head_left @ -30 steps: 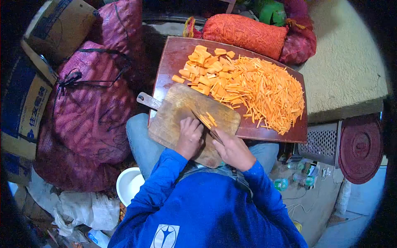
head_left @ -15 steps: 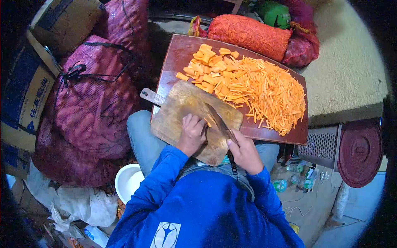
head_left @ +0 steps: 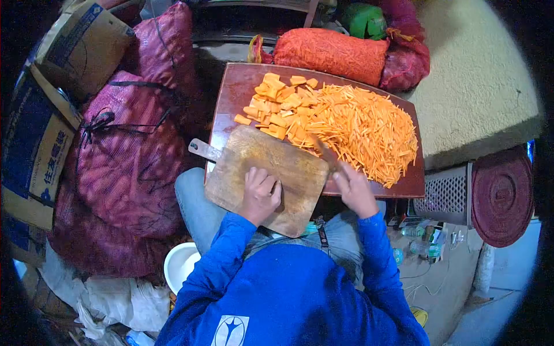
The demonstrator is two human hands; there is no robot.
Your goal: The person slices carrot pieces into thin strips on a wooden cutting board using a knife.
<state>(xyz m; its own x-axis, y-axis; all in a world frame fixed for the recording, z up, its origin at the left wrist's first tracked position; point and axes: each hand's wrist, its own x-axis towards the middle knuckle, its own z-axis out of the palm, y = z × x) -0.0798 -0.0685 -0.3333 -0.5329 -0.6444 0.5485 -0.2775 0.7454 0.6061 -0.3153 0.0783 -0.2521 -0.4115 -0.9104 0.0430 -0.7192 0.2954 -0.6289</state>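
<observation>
My left hand [head_left: 261, 196] rests on the wooden cutting board [head_left: 294, 167] with its fingers curled under. Whatever they may hold is hidden. In my right hand [head_left: 356, 190] is a knife [head_left: 325, 152], gripped by the handle. Its blurred blade reaches past the board's right corner to the edge of a heap of orange carrot strips [head_left: 372, 132]. To the left of that heap lie chunky carrot pieces [head_left: 283, 104]. The board lies partly on a dark red tabletop [head_left: 231, 81] and partly over my lap; a metal handle [head_left: 203, 150] sticks out at its left.
Purple mesh sacks [head_left: 130, 161] and cardboard boxes [head_left: 37, 155] stand at the left. Behind the tabletop lies an orange filled bag [head_left: 332, 55]. A white basin [head_left: 182, 265] sits low beside my leg. Toward the right are a grey basket [head_left: 444, 196] and a maroon lid [head_left: 503, 199].
My right hand has carried the knife rightward, off the board to the strip heap. The small carrot bits by my left fingers no longer show on the board. My left hand has shifted slightly left.
</observation>
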